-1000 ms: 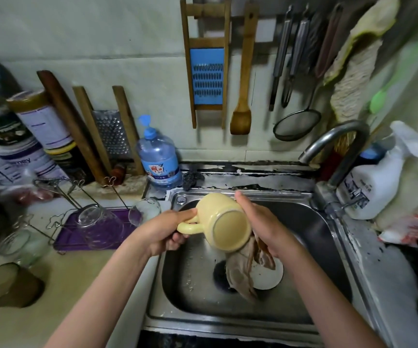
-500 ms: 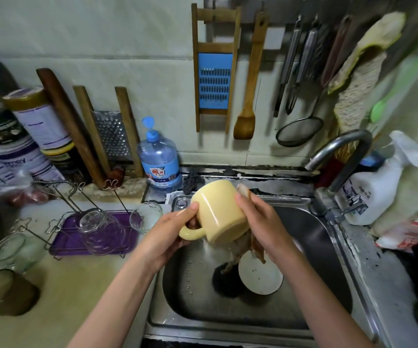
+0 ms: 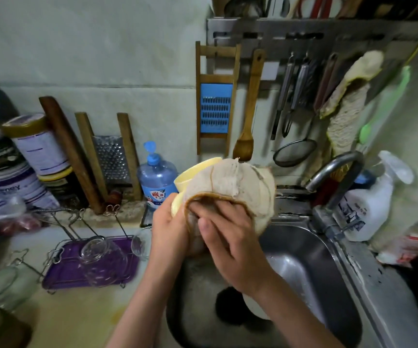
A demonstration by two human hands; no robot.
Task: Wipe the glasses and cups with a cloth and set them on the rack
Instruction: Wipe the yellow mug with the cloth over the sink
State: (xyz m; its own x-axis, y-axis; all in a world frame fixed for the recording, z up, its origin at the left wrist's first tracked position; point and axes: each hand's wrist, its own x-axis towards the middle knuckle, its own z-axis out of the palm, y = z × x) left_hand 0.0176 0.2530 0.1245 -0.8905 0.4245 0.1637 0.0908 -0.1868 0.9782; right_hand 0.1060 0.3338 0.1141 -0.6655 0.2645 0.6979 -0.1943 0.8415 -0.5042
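I hold a pale yellow cup (image 3: 193,173) above the steel sink (image 3: 311,262). A worn grey-brown cloth (image 3: 233,187) is draped over most of the cup, hiding its body. My left hand (image 3: 169,229) grips the cup by its handle side at the lower left. My right hand (image 3: 225,237) holds the cloth against the cup, fingers curled into the fabric. To the left, a wire rack on a purple tray (image 3: 62,270) carries an upturned glass (image 3: 100,259), with a second glass (image 3: 140,243) at its right end.
A white plate (image 3: 255,310) and dark drain lie in the sink bottom. The tap (image 3: 333,177) arcs over the right rim beside a white spray bottle (image 3: 368,204). A blue soap bottle (image 3: 156,182), graters and tins line the back wall. Glass jars (image 3: 4,287) stand far left.
Both hands rose with the cup. The cloth, which hung below the cup, is now wrapped over it under my right hand. The view tilted upward.
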